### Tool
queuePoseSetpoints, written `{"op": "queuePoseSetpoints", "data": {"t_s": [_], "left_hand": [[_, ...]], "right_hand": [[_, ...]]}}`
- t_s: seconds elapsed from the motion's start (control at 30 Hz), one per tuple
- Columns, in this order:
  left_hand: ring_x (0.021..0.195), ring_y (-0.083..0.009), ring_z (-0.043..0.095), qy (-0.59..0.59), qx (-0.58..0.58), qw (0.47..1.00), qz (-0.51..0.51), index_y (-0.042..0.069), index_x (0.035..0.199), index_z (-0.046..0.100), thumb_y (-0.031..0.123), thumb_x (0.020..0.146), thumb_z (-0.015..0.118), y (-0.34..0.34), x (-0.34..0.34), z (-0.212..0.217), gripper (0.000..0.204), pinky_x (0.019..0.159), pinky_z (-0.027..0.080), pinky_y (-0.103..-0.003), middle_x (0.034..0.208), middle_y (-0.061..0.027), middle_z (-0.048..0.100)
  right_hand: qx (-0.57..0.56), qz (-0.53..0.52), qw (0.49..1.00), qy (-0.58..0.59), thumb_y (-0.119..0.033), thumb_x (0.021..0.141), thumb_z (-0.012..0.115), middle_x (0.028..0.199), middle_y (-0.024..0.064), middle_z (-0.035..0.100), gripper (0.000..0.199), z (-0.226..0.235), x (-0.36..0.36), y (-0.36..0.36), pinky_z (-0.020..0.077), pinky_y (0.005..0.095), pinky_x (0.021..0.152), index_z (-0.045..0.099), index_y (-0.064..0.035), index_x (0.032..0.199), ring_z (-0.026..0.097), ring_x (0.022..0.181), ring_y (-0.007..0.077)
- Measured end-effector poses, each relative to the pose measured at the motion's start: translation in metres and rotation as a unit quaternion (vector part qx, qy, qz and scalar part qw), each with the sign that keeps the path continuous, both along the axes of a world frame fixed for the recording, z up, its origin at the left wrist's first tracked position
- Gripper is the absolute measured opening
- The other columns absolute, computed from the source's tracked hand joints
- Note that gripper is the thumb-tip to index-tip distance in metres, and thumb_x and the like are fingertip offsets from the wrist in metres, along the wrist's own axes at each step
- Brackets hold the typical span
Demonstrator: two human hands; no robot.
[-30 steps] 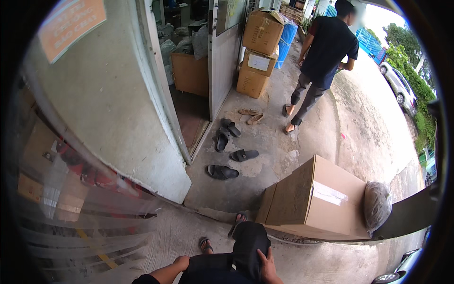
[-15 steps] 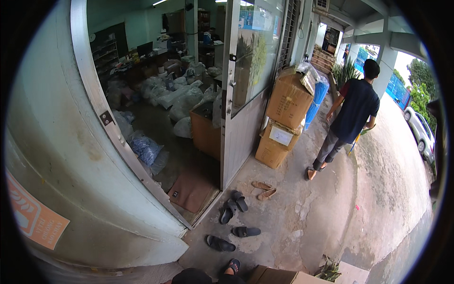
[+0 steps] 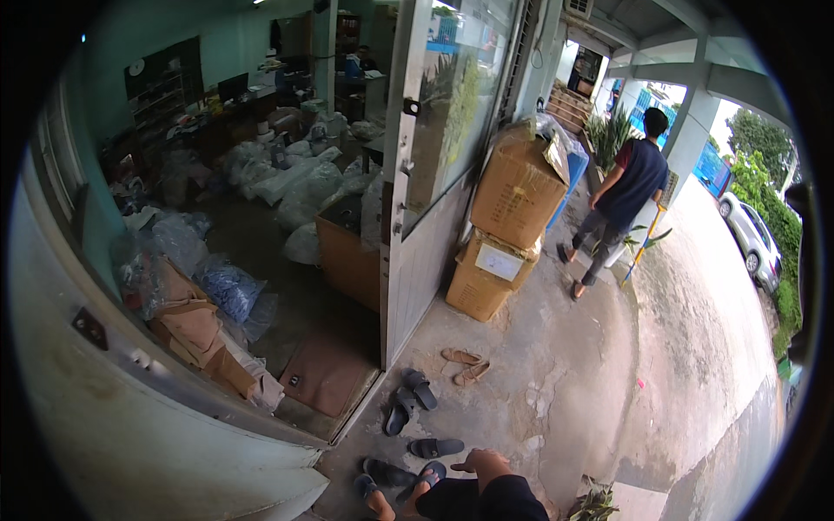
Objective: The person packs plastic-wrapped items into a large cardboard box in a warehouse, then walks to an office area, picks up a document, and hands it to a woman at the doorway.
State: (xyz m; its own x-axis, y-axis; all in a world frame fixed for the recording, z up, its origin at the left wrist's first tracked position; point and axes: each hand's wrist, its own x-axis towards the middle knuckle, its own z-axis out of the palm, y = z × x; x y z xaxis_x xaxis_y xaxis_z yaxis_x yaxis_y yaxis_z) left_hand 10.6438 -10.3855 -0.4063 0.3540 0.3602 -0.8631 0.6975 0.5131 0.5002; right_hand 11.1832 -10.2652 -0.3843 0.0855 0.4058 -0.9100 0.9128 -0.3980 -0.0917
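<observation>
My right hand reaches in at the lower edge, below a black sleeve. Its fingers point left, loosely stretched, and I see nothing held in them. Nearest to it lies a black slide sandal on the concrete. My left hand is out of sight. My feet in dark sandals stand beside another black slide, close to the doorway.
An open door leads into a room with plastic bags and flattened cardboard. Stacked cartons stand along the wall. A person walks ahead. Tan shoes, dark slides and a doormat lie nearby.
My right hand has come into view at the bottom, and both my feet now show. The cardboard box near my feet is no longer visible. The person ahead has walked farther off.
</observation>
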Motion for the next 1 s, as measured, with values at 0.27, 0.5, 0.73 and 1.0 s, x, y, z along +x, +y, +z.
{"op": "queuePoseSetpoints", "data": {"t_s": [0.27,0.5,0.73,1.0], "left_hand": [[0.062,-0.0185,0.058,0.040,-0.025,0.995,0.091,0.004,0.113,0.064,0.017,0.091,0.049,-0.018,-0.021,0.012,0.030,0.057,0.051,-0.034,0.081,-0.0110,0.065],[0.063,-0.0209,0.060,0.077,-0.084,0.988,0.104,0.005,0.115,0.063,0.019,0.090,0.050,0.034,0.007,0.022,0.032,0.051,0.051,-0.034,0.081,-0.0122,0.064],[0.074,-0.0281,0.061,0.104,-0.056,0.987,0.106,0.004,0.109,0.064,0.021,0.088,0.049,0.091,0.026,-0.013,0.030,0.063,0.050,-0.039,0.088,-0.0170,0.065],[0.086,-0.0364,0.062,0.259,0.087,0.953,0.127,0.003,0.102,0.065,0.023,0.087,0.049,0.148,0.106,-0.088,0.030,0.077,0.049,-0.044,0.095,-0.0224,0.065]], "right_hand": [[-0.068,0.060,0.995,0.051,-0.055,0.081,0.056,0.134,0.0153,0.049,0.067,0.060,-0.082,0.045,0.0345,0.0598,0.097,0.052,-0.0077,0.129,0.043,0.128,0.0339],[0.061,0.208,0.966,0.141,-0.032,0.086,0.054,0.128,0.0134,0.055,0.043,-0.016,-0.180,0.062,0.0370,0.0466,0.098,0.059,-0.0064,0.120,0.051,0.120,0.0315],[0.033,0.176,0.962,0.208,-0.045,0.084,0.052,0.119,0.0155,0.058,0.053,-0.059,-0.196,0.089,0.0432,0.0479,0.087,0.059,-0.0052,0.119,0.057,0.107,0.0310],[0.005,0.229,0.945,0.235,-0.061,0.082,0.050,0.110,0.0179,0.062,0.068,-0.102,-0.061,0.227,0.0501,0.0495,0.075,0.059,-0.0038,0.117,0.063,0.092,0.0305]]}}
